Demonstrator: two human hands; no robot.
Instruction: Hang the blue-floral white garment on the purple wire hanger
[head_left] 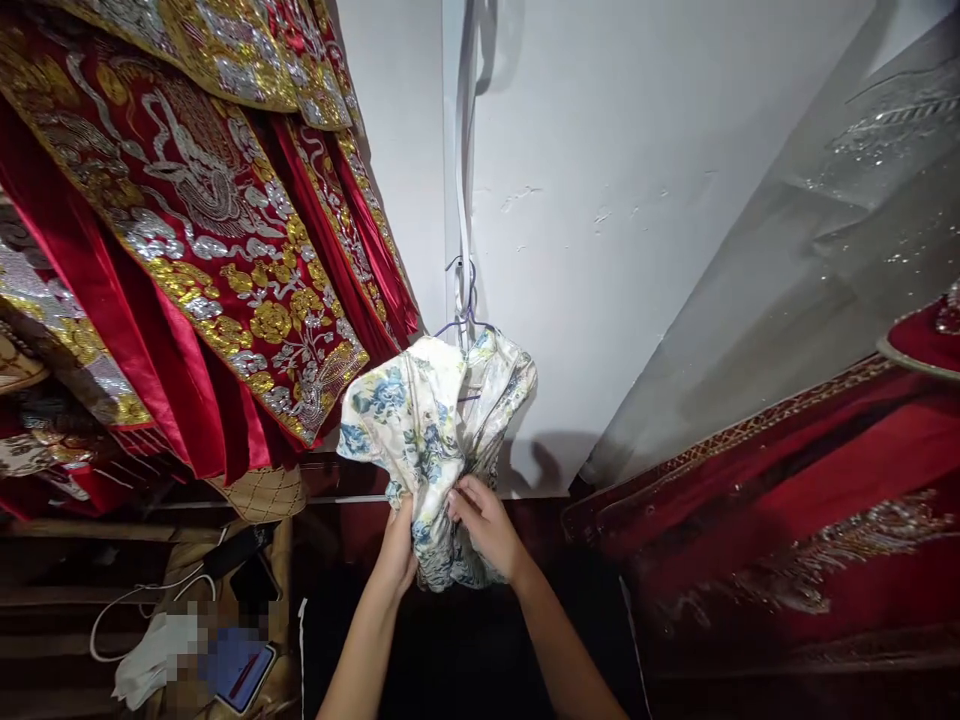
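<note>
A white blouse with blue and yellow-green flowers (431, 420) hangs in front of me on a thin purple hanger (450, 326). The hanger's hook is up at a white cord or strap (463, 200) running down the wall. My left hand (401, 540) is at the blouse's lower left side, its fingers partly hidden behind the cloth. Near the middle of the front, my right hand (480, 510) pinches the fabric between thumb and fingers. The cloth bunches around both hands, and its lower edge hangs just below them.
Red garments with gold and silver embroidery (225, 220) hang at the left. On the right are a sheer sparkly fabric (840, 240) and a red beaded garment (810, 500). A wooden stool (281, 560) at lower left bears a phone (244, 670), a white cable (112, 655) and tissue (154, 660).
</note>
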